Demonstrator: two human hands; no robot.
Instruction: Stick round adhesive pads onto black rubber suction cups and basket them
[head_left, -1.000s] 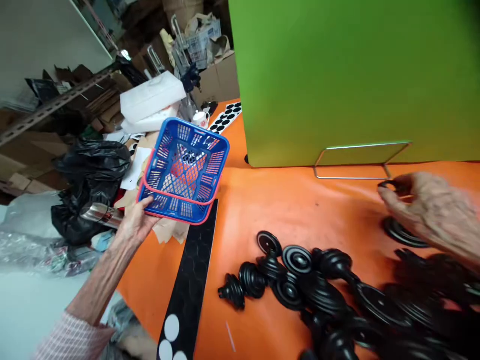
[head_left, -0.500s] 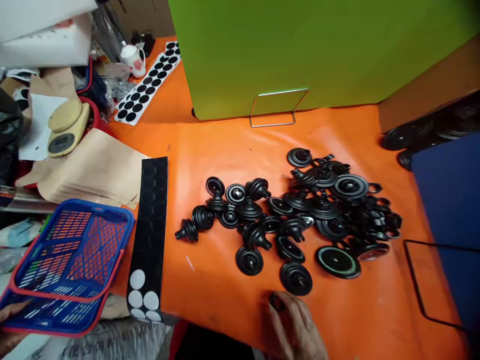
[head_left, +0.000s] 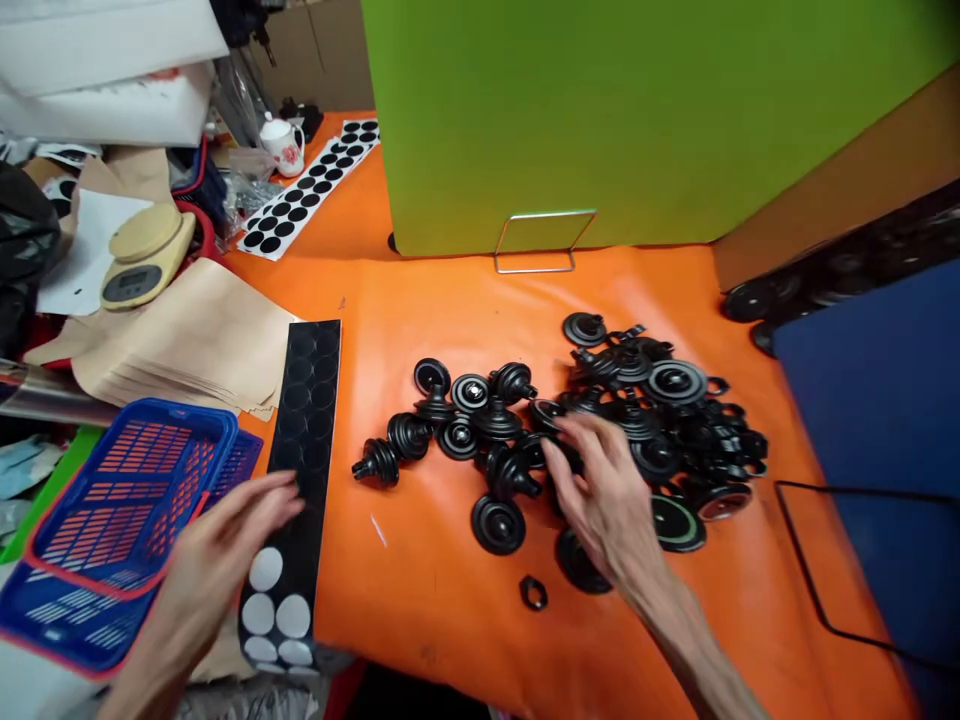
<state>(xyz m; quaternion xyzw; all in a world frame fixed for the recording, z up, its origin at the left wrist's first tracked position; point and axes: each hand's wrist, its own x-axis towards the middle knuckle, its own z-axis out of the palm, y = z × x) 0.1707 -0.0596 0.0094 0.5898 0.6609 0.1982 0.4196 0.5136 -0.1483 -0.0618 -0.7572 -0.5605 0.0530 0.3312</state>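
Observation:
My left hand (head_left: pixel 214 570) hovers over the edge of a strip of round black stickers (head_left: pixel 307 420), fingers stretched out and holding nothing. White circles show where stickers are gone from its near end. My right hand (head_left: pixel 611 495) reaches over the pile of black stepped discs with stems (head_left: pixel 637 420). Its thumb and fingers are apart at a disc near the pile's left side; the palm hides the parts beneath. A small black ring (head_left: pixel 534 592) lies on the orange table (head_left: pixel 442 570), nearer me than the discs.
To the left are blue baskets with red handles (head_left: pixel 135 490), brown paper bags (head_left: pixel 187 340) and a yellow scale (head_left: pixel 146 255). A white teapot (head_left: pixel 283 145) stands farther back. A green panel (head_left: pixel 555 120) closes the far side; a blue panel (head_left: pixel 877 400) stands right.
My right hand has let go of the black ring and moved forward to the pile. My left hand has left the basket and come right, over the sticker strip.

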